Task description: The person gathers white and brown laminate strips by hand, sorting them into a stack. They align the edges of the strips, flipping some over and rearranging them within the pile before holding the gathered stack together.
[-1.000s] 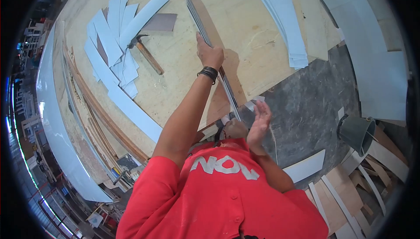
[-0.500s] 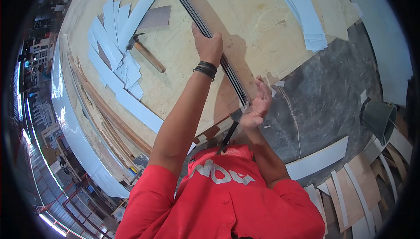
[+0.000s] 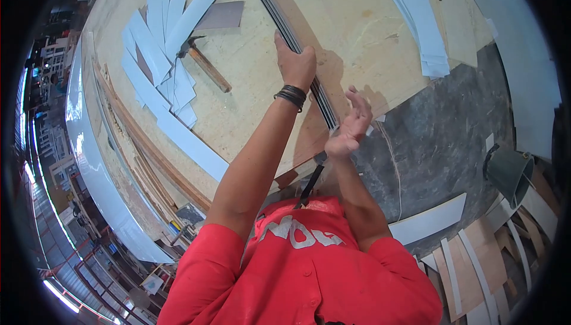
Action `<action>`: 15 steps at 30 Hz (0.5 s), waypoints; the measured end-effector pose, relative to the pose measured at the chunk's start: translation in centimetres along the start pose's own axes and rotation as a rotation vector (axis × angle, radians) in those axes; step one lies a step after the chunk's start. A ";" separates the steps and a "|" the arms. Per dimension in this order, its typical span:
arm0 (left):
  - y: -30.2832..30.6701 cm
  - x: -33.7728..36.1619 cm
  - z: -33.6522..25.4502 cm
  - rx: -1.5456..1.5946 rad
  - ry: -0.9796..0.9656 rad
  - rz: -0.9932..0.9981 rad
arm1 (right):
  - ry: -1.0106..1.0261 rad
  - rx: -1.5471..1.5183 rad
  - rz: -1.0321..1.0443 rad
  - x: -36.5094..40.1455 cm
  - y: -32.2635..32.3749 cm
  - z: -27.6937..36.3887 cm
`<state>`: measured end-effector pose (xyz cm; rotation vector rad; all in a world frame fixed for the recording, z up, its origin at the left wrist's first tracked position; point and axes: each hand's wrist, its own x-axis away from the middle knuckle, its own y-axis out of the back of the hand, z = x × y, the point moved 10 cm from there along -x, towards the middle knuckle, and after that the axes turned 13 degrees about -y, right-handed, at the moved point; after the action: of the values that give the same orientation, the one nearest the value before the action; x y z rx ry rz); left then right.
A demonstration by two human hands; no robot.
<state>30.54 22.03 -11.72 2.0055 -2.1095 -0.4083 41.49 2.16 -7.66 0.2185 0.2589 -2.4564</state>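
My left hand is wrapped round a stack of thin strips that stands on its long edges on the wooden table. Black bands circle that wrist. At the near end of the stack is my right hand, its palm against or close beside the strip ends, fingers spread and raised. A hammer with a wooden handle lies left of the stack. Beyond it, white strips are fanned out loosely, with a brown-grey piece beside them.
More white strips lie at the table's right. Long wooden battens run along the left side. On the grey floor are a dark green bucket, a white board and offcuts.
The view has shifted slightly, so the table items appear a little further right. My left hand still grips the stack, and my right hand remains at its near end.
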 end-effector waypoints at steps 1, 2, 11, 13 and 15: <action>0.1 0.0 0.0 -0.008 0.019 0.001 | -0.006 -0.009 -0.020 -0.2 0.2 0.3; 0.2 0.3 0.1 -0.017 0.042 0.006 | -0.017 -0.013 -0.043 -0.2 0.5 0.5; -0.2 0.4 0.3 -0.040 0.009 -0.020 | -0.058 0.040 0.030 -1.6 -1.8 -0.3; -0.4 0.1 0.8 -0.031 0.021 -0.014 | -0.025 0.034 0.058 -1.7 -1.8 -0.2; -0.3 -0.2 1.3 -0.027 0.035 -0.017 | -0.008 -0.031 0.082 -1.5 -1.6 0.0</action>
<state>30.38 22.28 -13.03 2.0021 -2.0566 -0.4001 41.65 4.30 -7.14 0.2018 0.2794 -2.3699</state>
